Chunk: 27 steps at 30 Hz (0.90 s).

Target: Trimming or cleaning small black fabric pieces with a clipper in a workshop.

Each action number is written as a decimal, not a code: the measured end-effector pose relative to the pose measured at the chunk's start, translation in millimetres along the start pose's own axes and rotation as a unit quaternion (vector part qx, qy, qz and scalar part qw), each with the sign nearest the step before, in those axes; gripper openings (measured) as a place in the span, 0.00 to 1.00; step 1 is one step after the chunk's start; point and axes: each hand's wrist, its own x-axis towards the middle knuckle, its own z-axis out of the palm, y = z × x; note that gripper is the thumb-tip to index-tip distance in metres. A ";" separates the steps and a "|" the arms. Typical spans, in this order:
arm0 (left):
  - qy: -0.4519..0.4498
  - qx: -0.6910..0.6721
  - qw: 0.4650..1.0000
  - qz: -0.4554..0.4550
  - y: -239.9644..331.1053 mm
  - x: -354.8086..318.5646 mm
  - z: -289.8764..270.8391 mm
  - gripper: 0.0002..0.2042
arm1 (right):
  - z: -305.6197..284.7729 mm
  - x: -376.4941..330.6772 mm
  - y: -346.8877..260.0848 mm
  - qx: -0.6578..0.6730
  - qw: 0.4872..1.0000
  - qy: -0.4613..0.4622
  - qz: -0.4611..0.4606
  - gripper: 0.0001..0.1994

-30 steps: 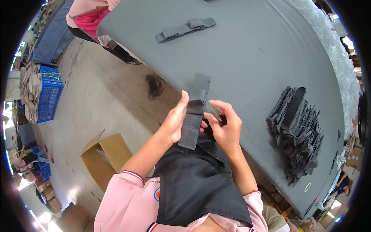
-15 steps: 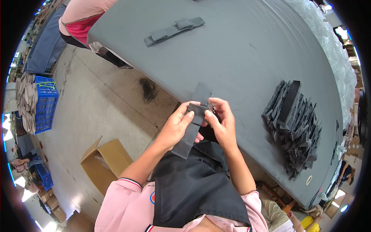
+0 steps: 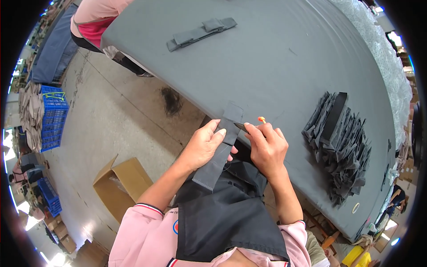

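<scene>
My left hand (image 3: pixel 203 144) is closed on a grey fabric strip (image 3: pixel 210 171), thumb on top and fingertips showing past its right side. The strip slants from my apron up over the table edge, with a folded, stitched section in its middle. In my right hand (image 3: pixel 270 149) are small dark thread snips (image 3: pixel 240 127), mostly covered by the fingers. Their tip points left and meets the strip's right edge just above my left thumb. A bit of orange (image 3: pixel 261 119) sticks out above the right knuckles.
On the grey-covered table (image 3: pixel 275 66) lie a few folded strips (image 3: pixel 202 33) at the far side and a big stack of grey strips (image 3: pixel 340 147) at right. An open cardboard box (image 3: pixel 133 178) and blue crate (image 3: pixel 54 118) stand left. Another person (image 3: pixel 95 22) is at the far left.
My right hand has turned and drawn back to the right, and the dark tip of the snips now shows. The strip lies flatter and straighter in my left hand.
</scene>
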 end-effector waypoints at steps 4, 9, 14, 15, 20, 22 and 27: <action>0.003 0.013 1.000 -0.010 -4.0 -0.4 -2.0 0.14 | -4.1 -4.5 -5.8 0.034 0.998 0.025 0.040 0.14; 0.011 -0.008 1.000 0.023 -6.1 4.8 -4.1 0.13 | -2.7 -1.8 -9.1 0.115 0.985 0.009 0.125 0.13; -0.008 -0.090 0.995 0.038 -5.1 19.2 -21.3 0.18 | 0.3 -15.6 -0.1 0.255 0.935 -0.013 0.246 0.10; -0.004 -0.091 0.995 0.037 -4.8 20.9 -22.2 0.18 | -0.4 -19.4 -3.0 0.257 0.934 -0.016 0.246 0.10; 0.002 -0.083 0.991 0.108 -0.3 25.5 -21.5 0.25 | -11.8 -38.1 -21.8 0.394 0.858 -0.052 0.325 0.13; 0.005 -0.072 0.988 0.133 1.2 26.3 -18.8 0.27 | -12.3 -39.8 -32.4 0.398 0.863 -0.026 0.309 0.14; -0.016 -0.007 0.981 0.191 0.2 25.1 -15.3 0.31 | -8.5 -10.2 -31.9 0.345 0.887 -0.066 0.299 0.16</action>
